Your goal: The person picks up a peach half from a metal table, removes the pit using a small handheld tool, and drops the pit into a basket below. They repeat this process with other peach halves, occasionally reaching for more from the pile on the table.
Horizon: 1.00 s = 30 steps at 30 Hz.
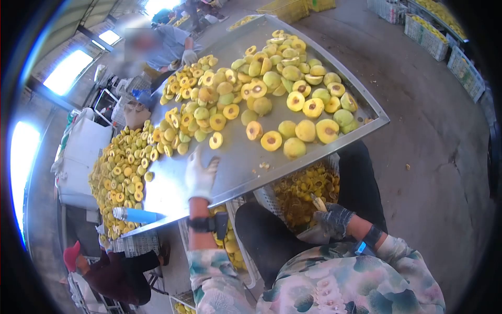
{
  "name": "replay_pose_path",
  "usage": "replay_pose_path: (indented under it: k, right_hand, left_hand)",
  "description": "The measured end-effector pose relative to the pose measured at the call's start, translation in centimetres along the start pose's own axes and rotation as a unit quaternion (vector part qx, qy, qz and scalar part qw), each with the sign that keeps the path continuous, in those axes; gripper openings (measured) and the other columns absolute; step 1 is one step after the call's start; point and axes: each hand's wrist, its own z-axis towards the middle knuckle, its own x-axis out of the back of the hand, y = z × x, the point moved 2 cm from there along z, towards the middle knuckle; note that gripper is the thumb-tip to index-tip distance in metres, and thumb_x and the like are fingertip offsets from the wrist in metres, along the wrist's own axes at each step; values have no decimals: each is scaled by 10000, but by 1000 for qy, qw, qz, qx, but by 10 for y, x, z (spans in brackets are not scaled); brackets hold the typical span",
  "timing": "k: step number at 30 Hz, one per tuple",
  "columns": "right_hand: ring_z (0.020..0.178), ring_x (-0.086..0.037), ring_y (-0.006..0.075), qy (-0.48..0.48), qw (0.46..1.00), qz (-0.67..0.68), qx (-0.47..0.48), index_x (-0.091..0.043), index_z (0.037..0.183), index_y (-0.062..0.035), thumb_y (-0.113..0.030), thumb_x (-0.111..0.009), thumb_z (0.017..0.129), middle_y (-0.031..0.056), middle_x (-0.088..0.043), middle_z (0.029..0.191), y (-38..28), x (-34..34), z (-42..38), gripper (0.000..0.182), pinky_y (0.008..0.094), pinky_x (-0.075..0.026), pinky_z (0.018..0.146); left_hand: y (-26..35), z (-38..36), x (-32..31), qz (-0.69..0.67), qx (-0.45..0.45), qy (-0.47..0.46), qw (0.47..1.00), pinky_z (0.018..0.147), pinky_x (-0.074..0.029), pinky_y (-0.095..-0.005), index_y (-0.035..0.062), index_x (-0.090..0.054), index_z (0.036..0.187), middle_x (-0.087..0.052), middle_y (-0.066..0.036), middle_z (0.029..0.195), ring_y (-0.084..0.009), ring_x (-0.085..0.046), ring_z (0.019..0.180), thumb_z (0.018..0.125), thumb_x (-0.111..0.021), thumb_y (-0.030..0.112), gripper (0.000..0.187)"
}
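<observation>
My left hand [201, 177], in a white glove, is over the metal table [238, 167] with its fingers spread and nothing in it. Just beyond its fingertips are halved yellow peaches [216, 140], part of a big heap; some show brown hollows where the pit sits. Lower and to the right, my right hand [335, 220] wears a dark grey glove and is closed around a short pale-yellow tool [318, 202], whose exact kind I cannot make out. Below it, between my knees, a crate [267, 201] holds peach scraps and pits [306, 188].
A blue bottle [138, 215] lies at the table's left edge. Another person [170, 44] works at the far side, and one in a red cap [112, 272] sits at lower left. A crate of peaches [232, 246] stands beneath the table; more crates [465, 73] line the right.
</observation>
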Motion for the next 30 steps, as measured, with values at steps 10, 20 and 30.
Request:
replay_pose_path:
  k: [10, 20, 30]
  right_hand:
    - [561, -506, 113, -6, 998, 67, 11, -524, 1003, -86, -211, -547, 907, 10, -520, 664, -4, 24, -25, 158, 274, -441, 494]
    - [545, -481, 94, 23, 991, -67, 110, -556, 1026, -84, -203, -582, 886, -12, -540, 687, -28, 1, -23, 186, 262, -402, 487]
    - [677, -537, 117, 87, 871, -193, 443, -542, 952, -89, -119, -578, 866, 25, -555, 793, -89, -50, -12, 98, 255, -466, 589]
  left_hand:
    - [41, 78, -148, -131, 53, -202, 969, 873, -461, -335, 83, -404, 1316, -534, -187, 1201, -282, -565, 1027, 750, -726, 206, 663]
    - [77, 6, -81, -638, 252, -119, 718, 405, -371, -217, 91, -530, 1003, -603, -53, 786, -154, -533, 531, 837, -578, 227, 220]
    - [128, -80, -50, -747, 153, -39, 646, 444, -410, -223, 8, -532, 981, -586, -95, 823, -168, -556, 594, 959, -388, 294, 321]
